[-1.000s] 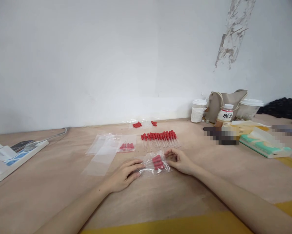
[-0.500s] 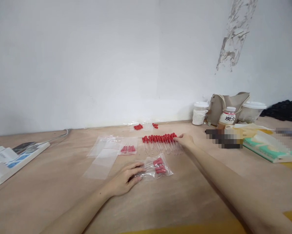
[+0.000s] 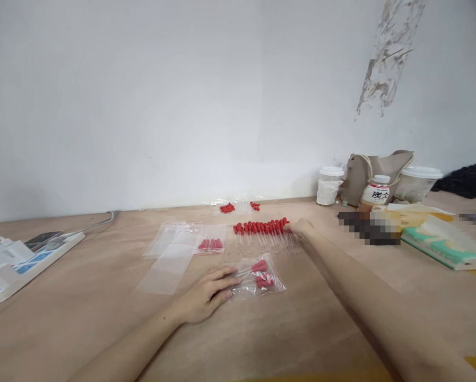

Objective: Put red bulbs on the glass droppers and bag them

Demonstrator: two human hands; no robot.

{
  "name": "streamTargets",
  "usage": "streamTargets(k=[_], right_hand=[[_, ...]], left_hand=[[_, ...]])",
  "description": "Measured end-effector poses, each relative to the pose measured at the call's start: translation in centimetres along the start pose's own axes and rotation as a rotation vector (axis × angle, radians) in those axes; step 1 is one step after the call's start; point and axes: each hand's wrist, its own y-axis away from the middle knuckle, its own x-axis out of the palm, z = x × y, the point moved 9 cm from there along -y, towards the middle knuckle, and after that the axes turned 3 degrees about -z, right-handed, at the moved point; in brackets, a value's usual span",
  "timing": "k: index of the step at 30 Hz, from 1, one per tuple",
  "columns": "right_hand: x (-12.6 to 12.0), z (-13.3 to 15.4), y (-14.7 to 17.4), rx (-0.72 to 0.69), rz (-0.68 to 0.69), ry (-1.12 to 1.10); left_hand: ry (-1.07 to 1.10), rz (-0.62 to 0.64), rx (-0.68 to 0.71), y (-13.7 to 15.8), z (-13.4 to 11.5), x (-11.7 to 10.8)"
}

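My left hand (image 3: 208, 293) lies on the table with its fingers spread. Its fingertips rest on a clear plastic bag (image 3: 249, 289) that holds several red-bulbed droppers (image 3: 264, 279). Farther back, my right hand (image 3: 301, 227) is at the right end of a row of droppers (image 3: 257, 228) with red rubber bulbs and thin clear tubes. Its fingers are closed at the last bulb, partly hidden by the hand. Left of the row, another clear bag (image 3: 218, 232) contains several red-bulbed droppers, beside flat, clear zip bags (image 3: 168, 268).
Near the wall are bagged red bulbs (image 3: 227, 208). A power strip (image 3: 62, 249) with chargers sits left. To the right stand a lidded cup (image 3: 328, 188), a bottle (image 3: 377, 193), a grey bag (image 3: 353, 183), another cup (image 3: 418, 183) and a green tissue pack (image 3: 440, 246).
The view has shifted slightly, moving everything a little to the right in the picture. Both hands stay at nearly the same places, left on the bag and right at the row's end.
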Motion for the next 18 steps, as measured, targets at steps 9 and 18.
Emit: streamTargets(k=[9, 18], right_hand=[[-1.7, 2.8, 3.1, -0.077, 0.207, -0.340], [-1.2, 2.1, 10.4, -0.254, 0.356, -0.782]], left_hand=[[-0.051, 0.012, 0.022, -0.2, -0.2, 0.0], [-0.110, 0.025, 0.147, -0.4, -1.7, 0.4]])
